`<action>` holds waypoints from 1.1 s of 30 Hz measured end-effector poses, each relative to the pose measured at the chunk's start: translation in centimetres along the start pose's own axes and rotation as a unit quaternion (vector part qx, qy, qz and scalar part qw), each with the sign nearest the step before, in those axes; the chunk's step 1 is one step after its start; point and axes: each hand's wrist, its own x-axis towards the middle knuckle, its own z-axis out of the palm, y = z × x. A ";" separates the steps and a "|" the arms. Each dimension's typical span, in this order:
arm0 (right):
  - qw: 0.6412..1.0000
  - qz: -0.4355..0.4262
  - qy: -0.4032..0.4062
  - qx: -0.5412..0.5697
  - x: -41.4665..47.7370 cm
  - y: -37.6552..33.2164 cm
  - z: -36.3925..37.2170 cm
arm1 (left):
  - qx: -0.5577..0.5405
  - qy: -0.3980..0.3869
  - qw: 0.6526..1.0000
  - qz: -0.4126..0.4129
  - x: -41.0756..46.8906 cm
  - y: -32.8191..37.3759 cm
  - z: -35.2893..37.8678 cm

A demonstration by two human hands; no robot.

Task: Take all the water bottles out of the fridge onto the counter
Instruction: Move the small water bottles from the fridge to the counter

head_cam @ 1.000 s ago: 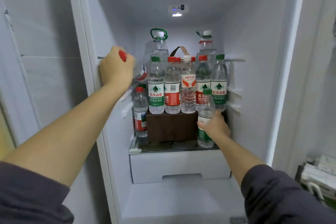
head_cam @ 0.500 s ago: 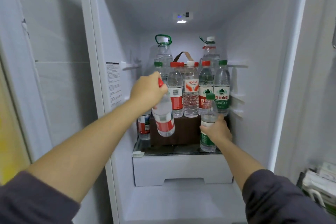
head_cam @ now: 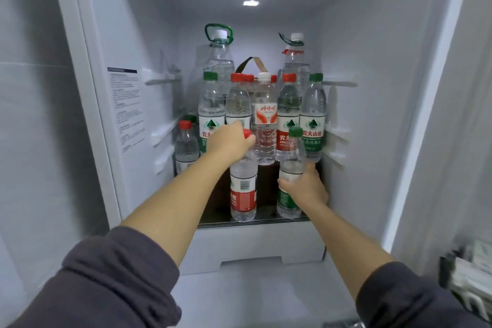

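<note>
Inside the open fridge, my left hand (head_cam: 229,143) grips the neck of a red-capped, red-labelled water bottle (head_cam: 243,192) that stands upright at the front of the glass shelf (head_cam: 213,223). My right hand (head_cam: 306,186) is wrapped around a green-capped, green-labelled bottle (head_cam: 290,168) beside it on the same shelf. Behind them a row of several bottles (head_cam: 265,125) stands on a dark brown box (head_cam: 267,184). Two large jugs, one with a green handle (head_cam: 218,58) and one at the right (head_cam: 294,58), stand at the back. A small red-capped bottle (head_cam: 186,145) stands at the left.
The fridge's white side walls (head_cam: 149,114) carry shelf rails. A white drawer front (head_cam: 255,245) sits under the glass shelf. At the far right edge the door bin (head_cam: 471,279) holds blurred white packages. The counter is out of view.
My left hand carried the red-capped bottle from the left wall area down to the front of the shelf, now upright. My right hand stayed on the green-capped bottle.
</note>
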 end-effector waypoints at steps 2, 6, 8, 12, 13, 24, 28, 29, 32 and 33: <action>1.000 -0.004 0.004 0.007 0.0 0.0 0.2 | -0.035 0.004 0.999 -0.008 0.4 -0.2 0.9; 1.000 -0.014 0.015 0.013 -0.1 0.2 0.3 | -0.128 0.071 0.989 -0.027 -0.1 -0.7 2.6; 0.999 -0.020 0.018 0.033 -0.2 0.4 0.5 | -0.181 0.113 0.976 -0.039 -1.2 -0.8 3.3; 0.989 -0.018 0.002 0.144 -0.8 2.0 1.9 | -0.237 0.151 0.956 -0.078 -4.7 -1.5 6.4; 0.986 -0.012 -0.007 0.164 -1.0 2.5 2.4 | -0.234 0.150 0.957 -0.086 -5.8 -1.8 7.6; 0.979 -0.032 0.034 0.201 -1.6 3.9 4.6 | -0.414 -0.024 0.903 -0.112 -7.2 -4.5 11.6; 0.959 -0.029 -0.002 0.282 -1.5 4.2 4.5 | -0.418 -0.037 0.902 -0.103 -7.5 -4.5 11.8; 0.958 -0.031 -0.001 0.284 -1.6 4.2 4.5 | -0.395 -0.004 0.912 -0.111 -7.7 -3.9 12.2; 0.961 -0.037 -0.004 0.275 -1.9 4.2 4.3 | -0.375 0.047 0.915 -0.137 -8.0 -3.4 12.9; 0.962 -0.036 -0.005 0.271 -1.9 4.2 4.2 | -0.393 0.040 0.908 -0.138 -8.0 -3.8 12.8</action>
